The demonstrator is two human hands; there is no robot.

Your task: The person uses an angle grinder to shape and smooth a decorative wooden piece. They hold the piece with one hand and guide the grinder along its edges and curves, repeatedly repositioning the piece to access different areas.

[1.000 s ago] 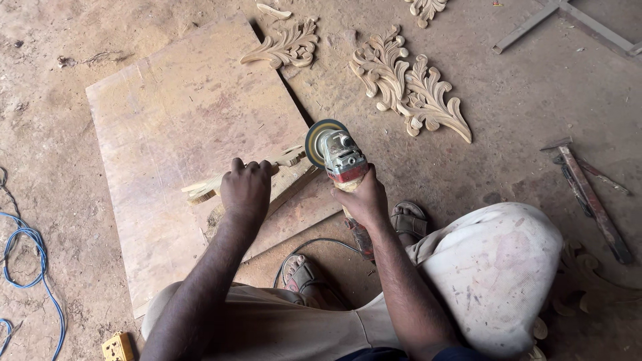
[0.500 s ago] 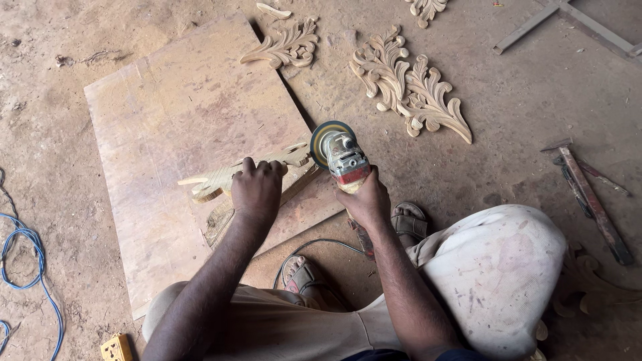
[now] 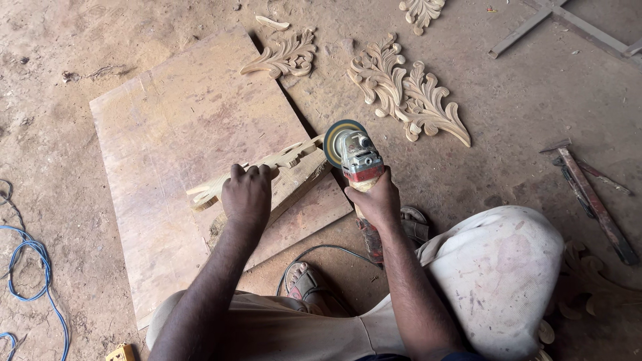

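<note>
Clearly the work has moved on in the last second: the carved wooden piece (image 3: pixel 267 175) has been tipped and swung a little counterclockwise, so its far tip now meets the sanding disc (image 3: pixel 334 142) of the angle grinder (image 3: pixel 358 164), which has crept up toward 12 o'clock; by my reading this puts a fresh edge of the carving against the abrasive. The left hand (image 3: pixel 246 194) is closed down over the middle of the piece, pinning it on the plywood board (image 3: pixel 167 120) that lies on the dirt floor (image 3: pixel 60 60). Its long axis runs from about 8 o'clock, where the pale leafy end sticks out, to about 2 o'clock at the disc. The right hand (image 3: pixel 376 200) is wrapped tight around the grinder's body, disc facing 9 o'clock. Finished leaf carvings (image 3: pixel 408 93) lie at 1 o'clock, a hammer (image 3: pixel 588 194) at 3 o'clock, a blue cable (image 3: pixel 30 267) at 8 o'clock.
</note>
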